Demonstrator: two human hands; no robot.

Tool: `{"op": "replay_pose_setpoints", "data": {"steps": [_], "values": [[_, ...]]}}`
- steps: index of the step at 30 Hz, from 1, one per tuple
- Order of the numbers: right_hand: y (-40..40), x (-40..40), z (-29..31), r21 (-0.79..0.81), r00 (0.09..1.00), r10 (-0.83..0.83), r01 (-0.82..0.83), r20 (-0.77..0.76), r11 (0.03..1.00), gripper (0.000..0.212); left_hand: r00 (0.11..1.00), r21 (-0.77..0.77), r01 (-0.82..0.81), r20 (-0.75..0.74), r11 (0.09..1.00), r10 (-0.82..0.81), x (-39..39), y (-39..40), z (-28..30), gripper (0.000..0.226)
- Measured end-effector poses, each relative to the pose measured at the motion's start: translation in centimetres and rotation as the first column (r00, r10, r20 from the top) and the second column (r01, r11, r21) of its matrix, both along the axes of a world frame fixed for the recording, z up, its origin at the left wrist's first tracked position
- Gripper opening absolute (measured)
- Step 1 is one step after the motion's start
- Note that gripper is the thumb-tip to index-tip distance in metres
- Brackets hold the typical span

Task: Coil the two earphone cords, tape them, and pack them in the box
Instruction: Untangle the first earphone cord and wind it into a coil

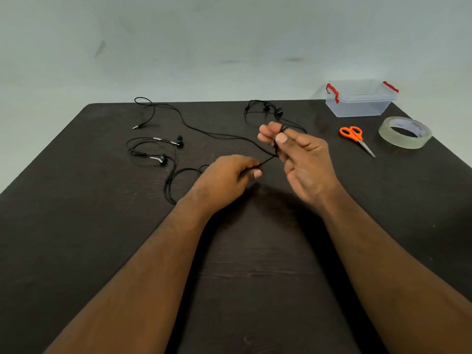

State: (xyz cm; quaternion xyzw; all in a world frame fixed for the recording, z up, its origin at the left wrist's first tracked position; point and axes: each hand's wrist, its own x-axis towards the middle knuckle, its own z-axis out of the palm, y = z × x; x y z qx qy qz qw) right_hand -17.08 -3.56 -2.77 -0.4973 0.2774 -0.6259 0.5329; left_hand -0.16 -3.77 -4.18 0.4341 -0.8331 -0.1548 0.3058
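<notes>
Two black earphone cords lie on the dark table (102, 238). The first cord (194, 127) runs from its jack at the far left across to my hands, with its earbuds (273, 109) behind my right hand. My right hand (301, 159) is raised above the table, with loops of this cord wound around its fingers. My left hand (229, 177) pinches the same cord just left of it, pulling it taut. The second cord (153, 154) lies loose at the left with its earbuds. The clear box (357, 103) with red latches stands closed at the far right.
Orange-handled scissors (356, 137) lie right of my right hand. A roll of clear tape (404, 132) sits near the table's right edge, in front of the box. A pale wall rises behind the table's far edge.
</notes>
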Motion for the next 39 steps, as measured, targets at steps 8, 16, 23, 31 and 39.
{"op": "replay_pose_setpoints", "data": {"steps": [8,16,23,31,39], "values": [[-1.2,-0.8,-1.9,-0.301,0.471,-0.275,0.022,-0.838,0.953,0.020,0.992,-0.241,-0.116,-0.066,0.964,0.103,1.1,-0.1,1.0,0.013],[1.5,1.3,0.3,0.244,0.868,0.354,-0.281,-0.347,0.928,0.014,0.907,-0.194,-0.153,-0.417,0.969,0.060,0.8,0.3,1.2,0.009],[2.2,1.5,0.6,0.255,0.844,0.529,-0.532,0.085,0.807,0.016,0.731,0.168,0.137,-0.682,0.976,0.014,0.5,0.7,1.5,0.019],[1.0,1.4,0.7,0.116,0.893,0.207,-0.274,0.399,0.955,0.019,0.979,0.124,0.019,-0.203,0.992,0.006,-0.4,0.6,0.2,0.019],[-0.2,-0.3,-0.7,-0.302,0.686,-0.260,0.061,-0.679,0.951,0.013,0.972,-0.015,-0.233,-0.029,0.972,0.232,0.8,0.3,0.2,0.013]]}}
